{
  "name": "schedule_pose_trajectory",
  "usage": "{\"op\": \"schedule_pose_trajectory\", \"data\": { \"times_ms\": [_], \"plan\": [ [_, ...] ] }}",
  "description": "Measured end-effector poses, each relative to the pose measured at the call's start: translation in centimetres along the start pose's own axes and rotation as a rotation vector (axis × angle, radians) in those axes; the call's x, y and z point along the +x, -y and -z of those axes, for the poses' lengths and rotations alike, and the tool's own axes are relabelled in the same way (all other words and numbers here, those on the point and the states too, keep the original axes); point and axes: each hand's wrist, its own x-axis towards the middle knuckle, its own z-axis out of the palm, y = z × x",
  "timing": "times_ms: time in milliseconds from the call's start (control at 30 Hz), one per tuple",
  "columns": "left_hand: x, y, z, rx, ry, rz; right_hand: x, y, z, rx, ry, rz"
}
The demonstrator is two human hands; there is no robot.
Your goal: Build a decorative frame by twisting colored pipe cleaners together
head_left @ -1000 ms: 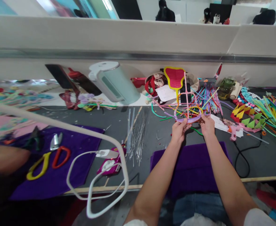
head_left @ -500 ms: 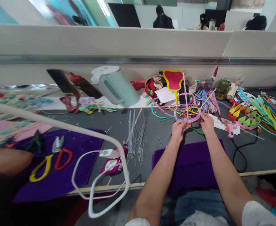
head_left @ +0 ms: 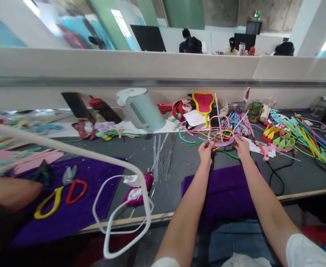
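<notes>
Between my two hands is a pipe-cleaner frame [head_left: 224, 144], with a purple band along its lower edge, pink and orange loops, and a tall pink stem. My left hand [head_left: 206, 151] pinches the band's left end, and my right hand [head_left: 241, 147] pinches its right end. Loose coloured pipe cleaners [head_left: 242, 122] lie just behind the frame, making its outline hard to separate. Below my forearms a folded purple cloth [head_left: 221, 185] lies at the table edge.
A pink glue gun [head_left: 267, 151] with a black cord lies to the right. Leftward are a pale kettle [head_left: 144, 111], grey wires [head_left: 165, 159], scissors [head_left: 50, 202] on purple cloth, and a white tube [head_left: 96, 150] crossing the foreground. Another person's arm [head_left: 12, 193] rests at far left.
My hands have moved slightly apart, the left one going left, both still on the purple band. The camera view has tilted up a little, showing more of the room.
</notes>
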Motion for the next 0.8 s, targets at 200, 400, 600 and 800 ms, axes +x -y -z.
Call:
{"op": "schedule_pose_trajectory", "data": {
  "times_ms": [200,400,600,800],
  "plan": [
    [-1.8,-0.8,0.9,0.006,0.077,0.047,-2.3,0.1,1.1,-0.077,-0.036,0.067],
    [-4.0,-0.4,2.5,-0.021,0.044,0.146,-3.7,-0.8,2.4,-0.096,-0.047,0.089],
    [-4.8,-0.4,1.9,-0.076,0.076,0.123,-4.2,-0.6,3.2,-0.091,0.032,0.092],
    [-4.7,-0.5,1.6,-0.124,0.086,0.105,-3.9,-0.8,3.8,-0.113,0.094,0.098]
  ]
}}
